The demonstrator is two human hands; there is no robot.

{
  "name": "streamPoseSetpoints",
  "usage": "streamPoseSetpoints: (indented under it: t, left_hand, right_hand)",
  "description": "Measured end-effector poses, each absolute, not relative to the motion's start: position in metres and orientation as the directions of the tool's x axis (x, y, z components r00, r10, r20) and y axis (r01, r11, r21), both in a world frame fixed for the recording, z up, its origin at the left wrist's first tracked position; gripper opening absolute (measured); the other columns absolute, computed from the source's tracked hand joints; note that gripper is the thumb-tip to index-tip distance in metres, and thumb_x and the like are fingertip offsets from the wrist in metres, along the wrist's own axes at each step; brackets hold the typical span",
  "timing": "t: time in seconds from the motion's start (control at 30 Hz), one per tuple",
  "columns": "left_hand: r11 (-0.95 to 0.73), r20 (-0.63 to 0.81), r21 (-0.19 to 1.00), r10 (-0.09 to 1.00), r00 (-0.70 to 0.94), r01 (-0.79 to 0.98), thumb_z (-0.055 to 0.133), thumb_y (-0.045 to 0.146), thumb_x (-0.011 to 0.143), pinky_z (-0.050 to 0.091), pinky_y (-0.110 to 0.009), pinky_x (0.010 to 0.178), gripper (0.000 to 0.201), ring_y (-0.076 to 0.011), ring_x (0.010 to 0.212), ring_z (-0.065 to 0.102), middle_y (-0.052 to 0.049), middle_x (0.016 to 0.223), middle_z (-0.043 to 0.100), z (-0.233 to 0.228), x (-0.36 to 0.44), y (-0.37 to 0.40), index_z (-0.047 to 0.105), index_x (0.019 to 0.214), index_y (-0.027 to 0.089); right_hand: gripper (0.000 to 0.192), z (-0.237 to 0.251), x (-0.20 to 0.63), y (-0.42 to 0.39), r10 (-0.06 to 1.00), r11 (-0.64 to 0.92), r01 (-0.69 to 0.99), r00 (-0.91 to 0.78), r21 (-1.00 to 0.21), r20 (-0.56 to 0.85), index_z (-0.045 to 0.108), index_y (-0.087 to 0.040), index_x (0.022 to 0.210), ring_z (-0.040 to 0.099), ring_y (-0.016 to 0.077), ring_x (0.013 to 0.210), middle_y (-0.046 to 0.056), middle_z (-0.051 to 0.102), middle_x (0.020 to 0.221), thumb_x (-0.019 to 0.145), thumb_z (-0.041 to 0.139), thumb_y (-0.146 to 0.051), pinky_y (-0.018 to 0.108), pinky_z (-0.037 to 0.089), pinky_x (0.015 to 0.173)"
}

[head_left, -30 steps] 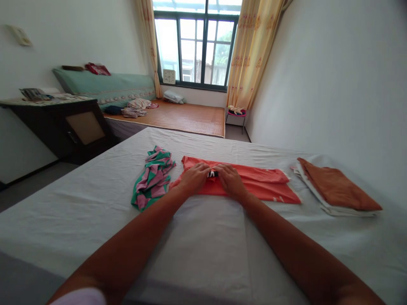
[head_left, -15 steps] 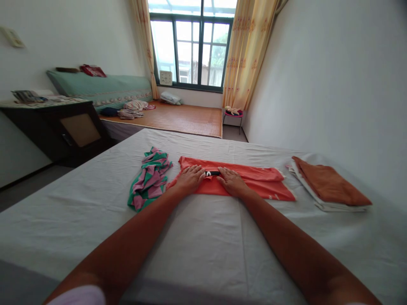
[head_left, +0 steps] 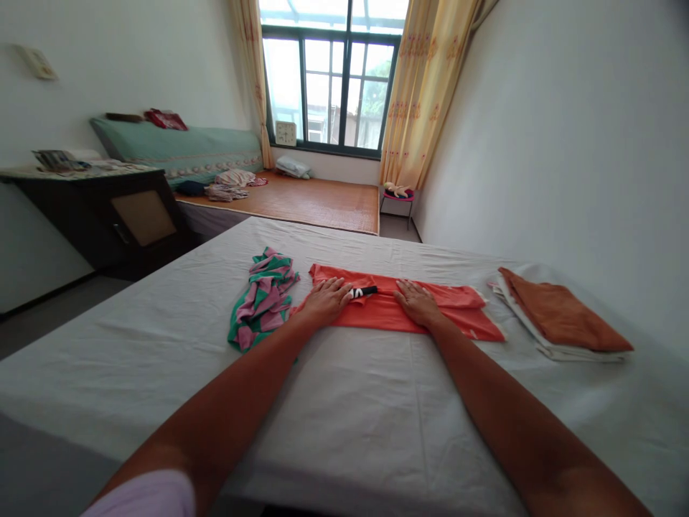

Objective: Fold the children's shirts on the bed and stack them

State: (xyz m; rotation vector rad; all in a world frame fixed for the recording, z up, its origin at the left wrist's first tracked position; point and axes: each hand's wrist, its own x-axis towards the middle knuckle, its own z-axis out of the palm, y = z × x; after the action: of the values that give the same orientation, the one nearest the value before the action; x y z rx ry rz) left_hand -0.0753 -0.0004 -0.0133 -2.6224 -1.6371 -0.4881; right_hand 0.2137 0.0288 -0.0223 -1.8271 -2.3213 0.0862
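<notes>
An orange-red garment [head_left: 377,316] lies folded into a long strip on the white-sheeted surface, a black patch with white marks showing near its middle. My left hand [head_left: 327,300] rests flat on its left part, fingers stretched out beside the black patch. Farther right, my right hand [head_left: 418,303] lies flat on the cloth with its fingers spread. Just left of the garment is a crumpled green and pink cloth [head_left: 263,301]. A folded stack with a rust-brown cloth [head_left: 563,312] on top of white ones sits to the right.
The white sheet [head_left: 344,416] covers the surface under my arms. Beyond it stands a bed with a brown mat [head_left: 317,205] and clothes on it. A dark cabinet [head_left: 143,215] is at left, a small pink stool [head_left: 398,194] by the right wall.
My right hand has slid right along the orange-red garment, away from the black patch, so more of the patch shows. My left hand stays on the left part. The view has shifted slightly.
</notes>
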Motion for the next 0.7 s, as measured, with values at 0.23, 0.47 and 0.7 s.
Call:
streamPoseSetpoints:
  t: [0.23, 0.47, 0.7]
  left_hand:
    - [-0.461, 0.272, 0.132, 0.868, 0.415, 0.877, 0.028, 0.043, 0.099, 0.024, -0.042, 0.113, 0.046, -0.0238, 0.137, 0.034, -0.007, 0.147, 0.043, -0.012, -0.076, -0.002, 0.046, 0.137, 0.027]
    - [-0.482, 0.265, 0.14, 0.86, 0.436, 0.865, 0.03, 0.04, 0.098, 0.024, -0.044, 0.112, 0.042, -0.0227, 0.138, 0.034, -0.005, 0.145, 0.046, -0.013, -0.076, -0.001, 0.048, 0.135, 0.03]
    - [-0.485, 0.25, 0.119, 0.859, 0.447, 0.866, 0.028, 0.04, 0.099, 0.023, -0.044, 0.113, 0.046, -0.0243, 0.139, 0.032, -0.008, 0.147, 0.042, -0.015, -0.077, 0.001, 0.045, 0.139, 0.026]
  right_hand:
    - [0.061, -0.023, 0.257, 0.029, 0.97, 0.244, 0.966, -0.241, -0.085, 0.038, 0.028, -0.022, 0.15, 0.024, 0.0218, 0.143, 0.005, 0.028, 0.155, 0.097, 0.021, -0.052, 0.045, 0.019, 0.115]
    - [0.06, -0.019, 0.323, 0.012, 0.998, 0.053, 0.998, -0.054, 0.034, 0.034, 0.029, -0.021, 0.149, 0.027, 0.0216, 0.142, 0.006, 0.031, 0.154, 0.097, 0.019, -0.048, 0.046, 0.018, 0.115]
    - [0.054, -0.027, 0.34, 0.01, 0.984, -0.068, 0.998, 0.065, 0.012, 0.164, 0.04, -0.022, 0.143, 0.032, 0.0204, 0.138, 0.004, 0.038, 0.151, 0.098, 0.018, -0.042, 0.047, 0.023, 0.114]
